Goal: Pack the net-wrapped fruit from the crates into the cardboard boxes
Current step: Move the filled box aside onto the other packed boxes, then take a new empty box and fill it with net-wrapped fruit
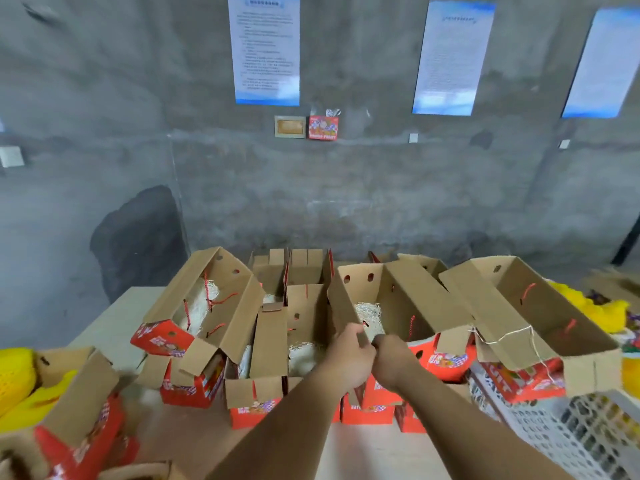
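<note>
Cardboard boxes, brown inside and red-printed outside, stand crowded with flaps raised on a pale table (114, 327); places below are given relative to the central box (391, 306), the open carton directly ahead of the forearms. Left hand (348, 358): at the near left corner of the central box, fingers curled round the lower edge of its left flap (341, 299). Right hand (393, 362): just beside the left hand, touching it, fingers clenched at the same near rim; what they grasp cannot be told. Inside the central box lies pale shredded padding (370, 318), with a red cord handle (411, 325) on its right wall. Right of the central box, a further open box (540, 317) rests tilted over a white plastic crate (561, 431). Yellow foam netting (602, 310), the fruit wrapping, shows beyond that box, and more yellow netting (20, 379) lies far left of the central box, beside a near-left box (79, 403). Whether fruit sits inside the netting cannot be told. Left of the central box, a long tilted box (207, 299) also holds padding. Behind all, a grey concrete wall (346, 202) carries three blue-edged notices (266, 50) and a small red card (323, 128).
</note>
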Motion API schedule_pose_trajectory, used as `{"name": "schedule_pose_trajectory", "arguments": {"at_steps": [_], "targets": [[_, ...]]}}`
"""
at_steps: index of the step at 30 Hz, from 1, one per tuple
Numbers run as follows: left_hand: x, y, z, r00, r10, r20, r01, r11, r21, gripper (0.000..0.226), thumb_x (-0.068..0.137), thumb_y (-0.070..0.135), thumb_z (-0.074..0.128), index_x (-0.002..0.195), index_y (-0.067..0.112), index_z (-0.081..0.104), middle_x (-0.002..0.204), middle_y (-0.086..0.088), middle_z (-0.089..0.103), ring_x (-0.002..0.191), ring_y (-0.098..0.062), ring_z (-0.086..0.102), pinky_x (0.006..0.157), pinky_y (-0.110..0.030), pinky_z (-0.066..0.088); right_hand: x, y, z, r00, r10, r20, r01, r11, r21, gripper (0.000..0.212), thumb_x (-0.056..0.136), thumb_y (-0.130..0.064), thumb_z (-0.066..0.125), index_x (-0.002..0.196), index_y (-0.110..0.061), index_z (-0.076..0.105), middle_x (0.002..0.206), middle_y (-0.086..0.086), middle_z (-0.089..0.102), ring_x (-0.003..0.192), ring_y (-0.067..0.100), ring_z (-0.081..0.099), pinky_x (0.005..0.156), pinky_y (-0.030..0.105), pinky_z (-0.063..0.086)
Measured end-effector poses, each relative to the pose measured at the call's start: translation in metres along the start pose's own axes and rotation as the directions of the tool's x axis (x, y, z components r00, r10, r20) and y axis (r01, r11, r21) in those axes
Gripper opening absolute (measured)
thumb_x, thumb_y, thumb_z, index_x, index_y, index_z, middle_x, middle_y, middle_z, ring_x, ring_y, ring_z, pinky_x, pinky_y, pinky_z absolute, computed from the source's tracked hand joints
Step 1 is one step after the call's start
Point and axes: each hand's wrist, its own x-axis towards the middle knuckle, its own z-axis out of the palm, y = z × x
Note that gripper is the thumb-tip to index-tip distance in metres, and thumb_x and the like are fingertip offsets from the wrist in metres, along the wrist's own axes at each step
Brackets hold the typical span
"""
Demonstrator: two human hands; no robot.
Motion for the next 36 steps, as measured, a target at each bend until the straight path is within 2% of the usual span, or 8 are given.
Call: {"name": "schedule_pose_trajectory", "arguments": {"at_steps": [5,9,13,21,25,28,32,36], "targets": [[0.003,-0.012,0.005,0.998,-0.045,-0.040,0.045,0.999,-0.010,0.068,0.102,0.030,0.056,0.161,0.019,0.022,0.157,-0.009,0.043,0.139,-0.024,0.048,0.116,-0.038,0.038,-0.007,0.024,0.007,0.965,-0.064,-0.255,0.086,0.993,0.076,0.016,0.097,-0.027,0.058,0.089,-0.013,0.056,0.103,0.009,0.050,0.092,0.035,0.062,0.072,0.037,0.044],[0.003,-0.013,-0.010,0.945,-0.115,-0.305,0.112,0.993,-0.027,0.086,0.100,0.052,0.056,0.165,0.032,0.005,0.169,-0.012,0.013,0.154,-0.033,0.023,0.124,-0.045,0.020,-0.037,0.056,0.010,0.908,-0.278,-0.314,0.313,0.947,0.068,0.019,0.100,-0.027,0.057,0.086,-0.016,0.051,0.100,0.000,0.043,0.087,0.025,0.057,0.074,0.036,0.042],[0.003,-0.021,-0.039,0.853,-0.122,-0.507,0.105,0.992,-0.062,0.092,0.094,0.062,0.058,0.165,0.036,0.005,0.172,-0.001,0.011,0.156,-0.033,0.007,0.123,-0.054,0.013,-0.065,0.081,0.007,0.829,-0.482,-0.283,0.510,0.860,0.030,0.014,0.100,-0.034,0.055,0.098,-0.021,0.060,0.138,-0.008,0.041,0.103,0.009,0.058,0.087,0.031,0.049],[-0.062,-0.055,-0.057,0.818,-0.066,-0.572,0.119,0.991,0.055,0.090,0.077,0.023,0.068,0.160,0.030,0.034,0.141,-0.014,0.037,0.124,-0.040,0.040,0.108,-0.044,0.036,-0.137,0.097,0.000,0.816,-0.524,-0.244,0.530,0.847,-0.046,0.024,0.103,-0.042,0.054,0.087,-0.025,0.060,0.165,-0.015,0.002,0.092,-0.003,0.056,0.083,0.029,0.048],[-0.106,-0.098,-0.059,0.876,-0.084,-0.475,0.078,0.996,-0.031,0.089,0.061,0.032,0.054,0.150,0.031,0.043,0.127,-0.003,0.050,0.123,-0.029,0.048,0.100,-0.049,0.047,-0.193,0.127,0.026,0.845,-0.416,-0.336,0.464,0.883,0.074,0.009,0.100,-0.038,0.062,0.092,-0.041,0.058,0.168,-0.007,0.017,0.108,0.000,0.062,0.092,0.007,0.037],[-0.148,-0.149,-0.029,0.943,-0.183,-0.278,0.176,0.983,-0.047,0.060,0.072,0.027,0.056,0.132,0.032,0.058,0.107,-0.003,0.064,0.095,-0.032,0.066,0.075,-0.040,0.054,-0.230,0.155,0.068,0.924,-0.224,-0.308,0.303,0.922,0.239,0.010,0.097,-0.019,0.065,0.094,-0.029,0.063,0.163,-0.002,0.036,0.147,0.005,0.039,0.101,0.022,0.041],[-0.197,-0.210,0.017,0.942,-0.317,-0.112,0.322,0.946,0.032,0.023,0.090,0.007,0.060,0.109,0.018,0.063,0.086,-0.002,0.069,0.071,-0.020,0.065,0.070,-0.037,0.055,-0.262,0.182,0.117,0.991,0.071,-0.113,-0.040,0.965,0.260,0.051,0.082,0.014,0.064,0.100,-0.032,0.053,0.120,0.005,0.061,0.109,0.009,0.061,0.083,0.015,0.042],[-0.214,-0.224,0.020,0.912,-0.409,0.023,0.404,0.907,0.118,0.029,0.095,0.015,0.057,0.107,0.023,0.032,0.109,-0.008,0.059,0.089,-0.022,0.061,0.080,-0.039,0.053,-0.274,0.179,0.119,0.962,0.240,0.130,-0.257,0.956,0.139,0.096,0.078,-0.016,0.073,0.153,-0.034,0.015,0.127,0.001,0.042,0.113,0.021,0.052,0.095,0.034,0.045]]}}
